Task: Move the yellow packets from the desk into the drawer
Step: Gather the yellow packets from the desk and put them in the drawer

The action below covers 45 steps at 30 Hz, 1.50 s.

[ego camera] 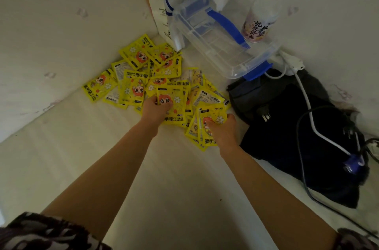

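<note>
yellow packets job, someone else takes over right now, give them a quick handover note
Left hand: fingers closed on a packet at the near middle of the pile.
Right hand: gripping another packet at the pile's near right edge.
Packets: a loose overlapping heap on the desk, in the corner by the wall, next to a clear box and a black bag.
Drawer: not in view.
Done: nothing visibly moved; the heap looks large.
Left: lift the two held packets, carry them to the drawer, then clear the rest.
</note>
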### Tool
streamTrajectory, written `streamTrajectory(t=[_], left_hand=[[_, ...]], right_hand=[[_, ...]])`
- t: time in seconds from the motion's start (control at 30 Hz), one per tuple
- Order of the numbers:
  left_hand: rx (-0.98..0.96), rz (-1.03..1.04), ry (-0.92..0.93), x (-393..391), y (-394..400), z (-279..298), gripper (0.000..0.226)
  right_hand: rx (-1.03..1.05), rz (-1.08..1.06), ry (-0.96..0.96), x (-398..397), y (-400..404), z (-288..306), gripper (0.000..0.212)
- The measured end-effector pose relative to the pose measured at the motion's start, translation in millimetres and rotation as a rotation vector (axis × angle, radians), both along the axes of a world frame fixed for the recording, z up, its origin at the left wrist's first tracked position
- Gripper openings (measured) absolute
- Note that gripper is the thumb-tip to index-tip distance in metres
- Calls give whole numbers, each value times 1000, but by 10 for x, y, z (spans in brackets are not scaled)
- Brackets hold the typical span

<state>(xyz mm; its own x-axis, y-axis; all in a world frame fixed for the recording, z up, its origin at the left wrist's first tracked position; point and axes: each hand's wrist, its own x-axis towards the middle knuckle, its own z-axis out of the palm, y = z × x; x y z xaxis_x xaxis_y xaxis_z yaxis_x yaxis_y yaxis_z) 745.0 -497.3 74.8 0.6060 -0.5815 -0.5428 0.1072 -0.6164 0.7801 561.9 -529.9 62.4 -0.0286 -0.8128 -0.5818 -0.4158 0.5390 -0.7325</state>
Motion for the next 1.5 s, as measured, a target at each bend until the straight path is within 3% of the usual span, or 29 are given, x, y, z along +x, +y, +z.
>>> streamTrajectory(t=[0.27, 0.43, 0.57, 0.87, 0.97, 1.17, 1.5], left_hand=[[22, 41, 68, -16, 241, -64, 19], [49, 91, 145, -11, 299, -39, 41], [31, 65, 180, -27, 330, -5, 10], [-54, 100, 264, -156, 599, 79, 8], [-61, 111, 291, -239, 778, 143, 12], [-129, 74, 348, -482, 1222, 282, 12], [-131, -43, 405, -718, 2038, 307, 16]], right_hand=[[34, -80, -16, -95, -279, 41, 44], [81, -42, -8, -42, -332, 10, 48], [77, -24, 13, -43, -298, 14, 50], [-46, 43, -75, -92, -79, 128, 45], [-11, 16, -210, -122, 61, 226, 23], [2, -2, -272, -294, 485, 390, 28], [-14, -139, -231, -616, 1719, 506, 13]])
